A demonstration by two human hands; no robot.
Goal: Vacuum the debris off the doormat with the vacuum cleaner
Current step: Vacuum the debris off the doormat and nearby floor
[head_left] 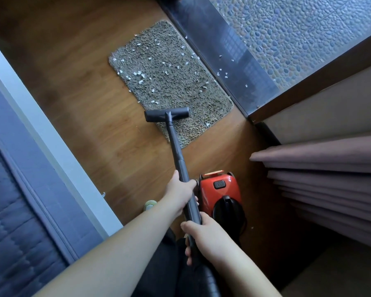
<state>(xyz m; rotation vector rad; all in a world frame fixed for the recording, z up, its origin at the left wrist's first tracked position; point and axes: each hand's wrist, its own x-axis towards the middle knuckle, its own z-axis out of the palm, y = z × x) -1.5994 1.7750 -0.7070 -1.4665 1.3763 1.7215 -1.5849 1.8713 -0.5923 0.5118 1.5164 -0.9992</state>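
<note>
Two hands (180, 190) (204, 234), one wand (176, 151), one doormat (169, 82)

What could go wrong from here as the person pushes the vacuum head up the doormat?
1. White debris also lies on the dark threshold strip beside the doormat, so strokes limited to the mat would likely miss it.
2. The floor head sits half off the mat's near edge and could snag or shift the mat.
3. The red canister stands close to the wand; pulling back may bump it.
</note>
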